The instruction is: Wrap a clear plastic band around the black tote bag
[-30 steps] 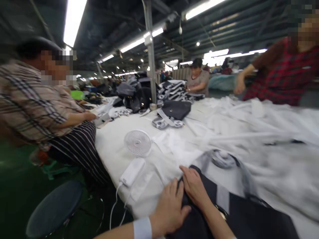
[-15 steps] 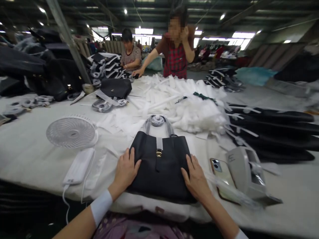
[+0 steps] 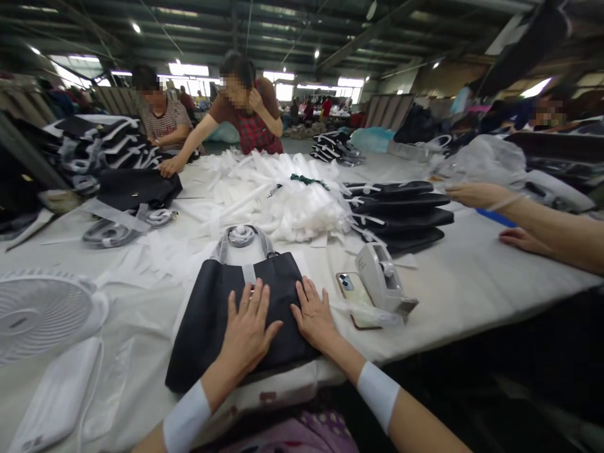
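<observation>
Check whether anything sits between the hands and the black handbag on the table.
Nothing visible does. The left hand and right hand both lie flat, palms down, on the front of the black handbag.

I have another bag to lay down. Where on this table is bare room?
Bare cloth lies right of the tape dispenser, before the stacked black bags. Crowded: white strips behind the black bag, fan left.
</observation>
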A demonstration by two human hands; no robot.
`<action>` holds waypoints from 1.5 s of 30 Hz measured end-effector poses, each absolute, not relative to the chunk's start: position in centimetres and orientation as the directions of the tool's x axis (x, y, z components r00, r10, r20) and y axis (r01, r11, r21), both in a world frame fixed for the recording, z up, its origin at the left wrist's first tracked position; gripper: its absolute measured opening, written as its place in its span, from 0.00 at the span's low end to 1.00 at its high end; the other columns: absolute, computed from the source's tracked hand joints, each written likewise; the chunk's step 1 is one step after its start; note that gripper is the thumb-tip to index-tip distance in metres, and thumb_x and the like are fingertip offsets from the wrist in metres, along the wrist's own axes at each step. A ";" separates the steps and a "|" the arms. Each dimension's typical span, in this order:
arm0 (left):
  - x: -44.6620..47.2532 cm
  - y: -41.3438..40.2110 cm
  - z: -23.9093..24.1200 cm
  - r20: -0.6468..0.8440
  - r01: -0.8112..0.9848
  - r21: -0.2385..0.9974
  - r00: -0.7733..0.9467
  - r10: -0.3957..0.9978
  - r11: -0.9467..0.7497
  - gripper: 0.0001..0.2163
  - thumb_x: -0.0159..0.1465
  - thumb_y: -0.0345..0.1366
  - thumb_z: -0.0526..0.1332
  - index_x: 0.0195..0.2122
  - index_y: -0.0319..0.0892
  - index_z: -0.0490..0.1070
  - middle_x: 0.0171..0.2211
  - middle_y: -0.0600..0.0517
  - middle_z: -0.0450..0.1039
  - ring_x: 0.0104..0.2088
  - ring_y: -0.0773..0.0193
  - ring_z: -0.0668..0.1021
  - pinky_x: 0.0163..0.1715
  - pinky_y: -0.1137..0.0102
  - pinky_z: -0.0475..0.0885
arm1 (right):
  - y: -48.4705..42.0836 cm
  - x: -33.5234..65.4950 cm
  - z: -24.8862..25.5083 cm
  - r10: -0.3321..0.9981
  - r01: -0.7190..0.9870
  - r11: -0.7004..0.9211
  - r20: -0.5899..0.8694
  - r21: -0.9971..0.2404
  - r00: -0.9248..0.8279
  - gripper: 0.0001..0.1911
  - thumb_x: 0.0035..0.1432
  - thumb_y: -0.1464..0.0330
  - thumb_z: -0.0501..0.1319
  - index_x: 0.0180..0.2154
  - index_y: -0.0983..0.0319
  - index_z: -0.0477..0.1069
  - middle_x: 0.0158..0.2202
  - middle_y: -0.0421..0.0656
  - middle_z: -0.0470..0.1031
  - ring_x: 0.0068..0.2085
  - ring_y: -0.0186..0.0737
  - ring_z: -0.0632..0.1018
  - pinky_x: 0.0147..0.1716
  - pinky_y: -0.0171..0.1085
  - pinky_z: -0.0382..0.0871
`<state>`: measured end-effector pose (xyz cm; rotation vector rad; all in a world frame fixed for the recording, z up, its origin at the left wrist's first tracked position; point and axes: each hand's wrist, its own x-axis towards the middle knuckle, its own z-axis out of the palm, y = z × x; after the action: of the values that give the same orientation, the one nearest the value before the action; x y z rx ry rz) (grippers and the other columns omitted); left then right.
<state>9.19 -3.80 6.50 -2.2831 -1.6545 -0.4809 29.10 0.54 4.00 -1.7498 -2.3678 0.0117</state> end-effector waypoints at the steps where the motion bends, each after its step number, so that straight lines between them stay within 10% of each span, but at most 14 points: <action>1: 10.4 -3.3 6.4 0.405 0.933 -0.030 0.339 0.849 -0.358 0.30 0.67 0.49 0.49 0.66 0.38 0.51 0.68 0.42 0.49 0.67 0.44 0.53 0.63 0.43 0.49 | 0.4 29.1 3.9 0.948 0.946 0.298 0.154 -0.128 -0.278 0.30 0.66 0.63 0.47 0.66 0.64 0.47 0.69 0.52 0.43 0.68 0.49 0.48 0.63 0.59 0.44; 7: 12.5 -1.9 3.4 0.373 0.907 -0.002 0.392 0.841 -0.421 0.30 0.66 0.52 0.51 0.65 0.43 0.54 0.65 0.44 0.57 0.63 0.44 0.61 0.60 0.45 0.57 | 1.6 30.6 3.8 0.911 0.875 0.373 0.300 -0.309 -0.283 0.27 0.67 0.65 0.43 0.65 0.65 0.52 0.66 0.52 0.55 0.66 0.44 0.56 0.63 0.53 0.50; 11: 12.2 -2.0 2.4 0.416 0.906 0.000 0.385 0.824 -0.423 0.31 0.65 0.52 0.52 0.67 0.45 0.51 0.65 0.45 0.56 0.62 0.44 0.62 0.60 0.44 0.57 | 4.8 30.2 4.6 0.936 0.865 0.161 0.351 -0.476 0.019 0.32 0.66 0.57 0.47 0.62 0.74 0.55 0.60 0.62 0.63 0.61 0.53 0.65 0.58 0.51 0.61; 24: 12.8 -1.7 2.6 0.431 0.926 0.052 0.318 0.845 -0.374 0.32 0.67 0.52 0.49 0.68 0.41 0.46 0.66 0.41 0.53 0.64 0.49 0.61 0.60 0.47 0.58 | 6.9 27.3 4.9 0.949 0.945 0.163 0.306 -0.283 -0.072 0.21 0.69 0.67 0.42 0.53 0.70 0.66 0.38 0.55 0.77 0.41 0.48 0.78 0.40 0.40 0.69; 38: 16.1 -1.1 2.2 0.365 0.894 0.097 0.376 0.851 -0.437 0.35 0.67 0.57 0.43 0.67 0.35 0.48 0.67 0.40 0.51 0.66 0.50 0.56 0.62 0.49 0.54 | 3.3 30.0 5.7 0.932 0.803 0.207 0.363 -0.558 0.012 0.19 0.67 0.66 0.45 0.50 0.63 0.70 0.47 0.51 0.76 0.49 0.43 0.76 0.51 0.42 0.68; 42: 16.1 -1.1 2.1 0.365 0.897 0.104 0.367 0.856 -0.429 0.35 0.66 0.56 0.45 0.67 0.36 0.48 0.67 0.39 0.51 0.66 0.48 0.57 0.61 0.46 0.54 | -2.3 33.5 4.6 0.938 0.201 -0.143 -0.068 -0.969 0.341 0.19 0.57 0.54 0.59 0.36 0.64 0.74 0.32 0.49 0.78 0.32 0.44 0.78 0.30 0.40 0.74; 45: 16.2 -1.1 2.2 0.367 0.896 0.109 0.366 0.856 -0.430 0.36 0.65 0.56 0.47 0.67 0.35 0.47 0.67 0.38 0.51 0.66 0.47 0.57 0.61 0.46 0.54 | -3.9 34.2 3.3 0.843 -0.304 -0.303 -0.403 -0.903 0.357 0.21 0.44 0.53 0.68 0.31 0.63 0.71 0.27 0.46 0.76 0.26 0.40 0.77 0.23 0.35 0.70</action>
<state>16.20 -1.13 2.18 -2.5044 -1.6133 -0.5687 34.24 -3.88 3.26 -1.4564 -0.5198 1.2391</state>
